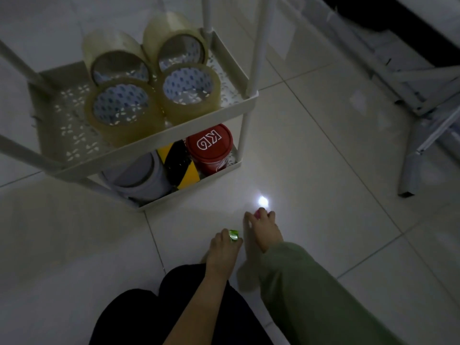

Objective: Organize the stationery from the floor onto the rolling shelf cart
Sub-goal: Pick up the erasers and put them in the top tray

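Observation:
The white rolling shelf cart (206, 125) stands at the left on the tiled floor. Its upper tray holds several clear tape rolls (124, 105). The lower tray holds a red tin (211, 148), a black-and-yellow tape roll (180, 165) and a grey roll (139, 175). Low on the floor in front of the cart, my left hand (222, 247) pinches a small green item (234, 235). My right hand (263, 230), in a green sleeve, grips a small pink item (258, 212) at the fingertips. Both items are mostly hidden by fingers.
A bright light reflection (263, 201) shines on the tile just beyond my right hand. A metal frame with legs (408, 170) stands at the right. My dark-clothed knees (159, 310) fill the bottom. The room is dim.

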